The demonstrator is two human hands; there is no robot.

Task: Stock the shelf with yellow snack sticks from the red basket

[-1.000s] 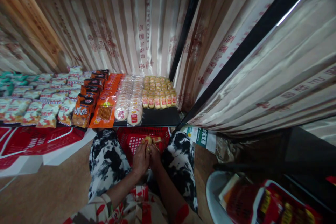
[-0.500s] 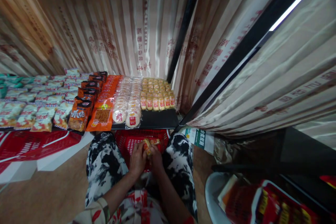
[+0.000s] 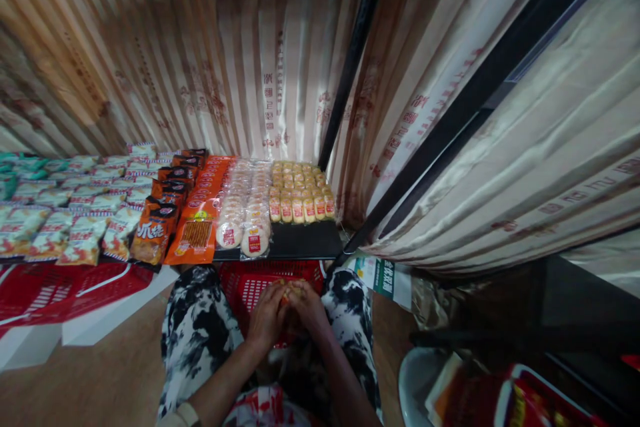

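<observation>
Yellow wrapping (image 3: 287,294) shows between the left hand (image 3: 267,315) and the right hand (image 3: 307,307), which grasp it together, mostly hidden, over the red basket (image 3: 239,275). Beyond, the black shelf (image 3: 300,241) carries yellow packets (image 3: 301,195), with clear-wrapped round cakes (image 3: 243,208) and orange bags (image 3: 199,213) to their left.

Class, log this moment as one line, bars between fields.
left hand: on yellow packaging, mostly hidden | right hand: on same | below: red basket | ahead: snacks on shelf
</observation>
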